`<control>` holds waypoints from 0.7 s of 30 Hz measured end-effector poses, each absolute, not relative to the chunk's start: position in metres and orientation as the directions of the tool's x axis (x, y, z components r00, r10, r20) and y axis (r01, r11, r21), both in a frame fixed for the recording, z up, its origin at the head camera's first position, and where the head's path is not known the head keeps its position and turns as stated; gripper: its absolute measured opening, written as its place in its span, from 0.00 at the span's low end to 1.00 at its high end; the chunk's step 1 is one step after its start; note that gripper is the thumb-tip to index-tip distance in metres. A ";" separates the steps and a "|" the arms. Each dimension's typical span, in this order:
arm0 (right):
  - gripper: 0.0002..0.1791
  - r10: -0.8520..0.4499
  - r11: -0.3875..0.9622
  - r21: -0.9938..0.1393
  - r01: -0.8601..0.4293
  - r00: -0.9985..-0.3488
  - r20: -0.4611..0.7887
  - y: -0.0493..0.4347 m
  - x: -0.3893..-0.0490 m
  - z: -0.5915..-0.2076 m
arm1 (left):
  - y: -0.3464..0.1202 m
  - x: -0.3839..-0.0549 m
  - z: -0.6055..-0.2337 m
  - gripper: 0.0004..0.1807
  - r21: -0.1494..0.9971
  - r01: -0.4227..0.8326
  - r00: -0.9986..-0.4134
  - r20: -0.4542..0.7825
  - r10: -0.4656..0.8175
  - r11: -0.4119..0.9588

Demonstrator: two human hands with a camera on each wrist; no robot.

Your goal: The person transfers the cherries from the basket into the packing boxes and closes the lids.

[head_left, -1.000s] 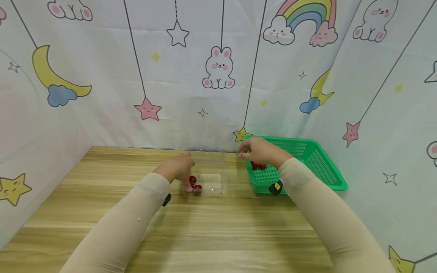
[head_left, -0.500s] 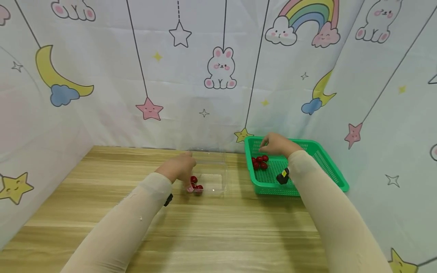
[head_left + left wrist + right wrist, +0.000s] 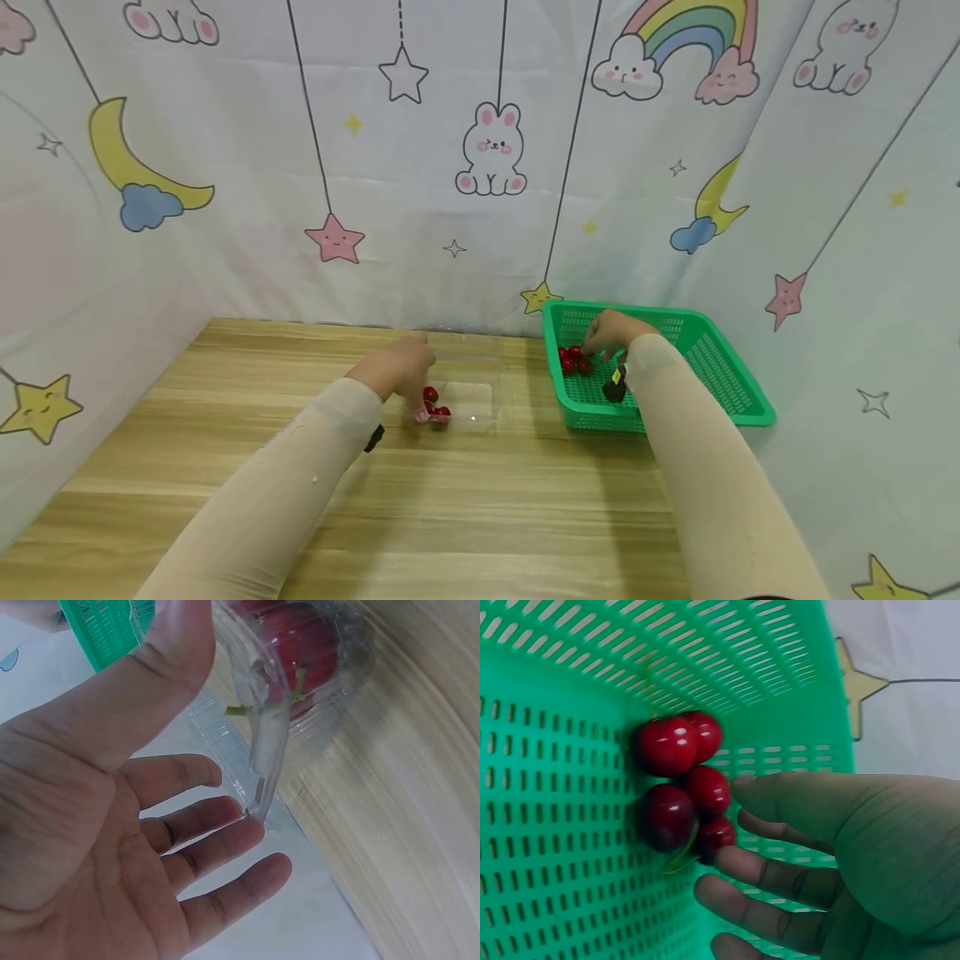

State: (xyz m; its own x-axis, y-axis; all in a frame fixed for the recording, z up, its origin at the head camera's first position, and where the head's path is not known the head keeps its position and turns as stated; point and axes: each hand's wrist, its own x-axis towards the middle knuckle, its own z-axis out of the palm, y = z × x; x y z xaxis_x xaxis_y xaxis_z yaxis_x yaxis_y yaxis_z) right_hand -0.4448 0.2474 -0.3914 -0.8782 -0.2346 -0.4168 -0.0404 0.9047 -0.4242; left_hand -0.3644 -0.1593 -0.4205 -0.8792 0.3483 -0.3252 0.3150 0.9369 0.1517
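Observation:
Several dark red cherries lie against a corner of the green basket, one with a green stem. My right hand reaches down into that basket. In the right wrist view its thumb and fingers are spread apart, with the tips right beside the cherries and nothing held. At the left side of a clear plastic box, my left hand rests with fingers loosely bent. Its fingertips touch the box's rim in the left wrist view. More cherries sit inside the box, partly hidden by the hand.
The box's clear lid stands raised at the back. Both containers are on a wooden table, the basket to the right of the box. A printed cloth wall closes off the back and sides.
My right hand has moved right from the basket's left rim, then down into the basket beside the cherries. The left hand stays at the box. The head view has shifted slightly.

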 end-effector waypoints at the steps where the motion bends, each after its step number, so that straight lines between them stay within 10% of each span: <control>1: 0.13 -0.237 0.909 -0.415 -0.044 -0.873 -0.426 0.248 -0.446 -0.395 | -0.155 -0.356 -0.411 0.57 0.156 0.299 -0.880 -0.337 0.335 0.941; 21: 0.09 -0.242 0.939 -0.334 -0.079 -0.842 -0.482 0.244 -0.456 -0.420 | -0.153 -0.336 -0.393 0.51 0.160 0.295 -0.889 -0.314 0.332 0.942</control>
State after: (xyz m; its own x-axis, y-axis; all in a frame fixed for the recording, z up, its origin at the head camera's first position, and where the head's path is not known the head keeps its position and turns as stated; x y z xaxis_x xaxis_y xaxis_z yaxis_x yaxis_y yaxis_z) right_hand -0.4562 0.2444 -0.4196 -0.8422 -0.2423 -0.4817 -0.0790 0.9391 -0.3344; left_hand -0.3356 -0.1527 -0.3933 -0.8893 0.3322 -0.3145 0.2951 0.9419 0.1605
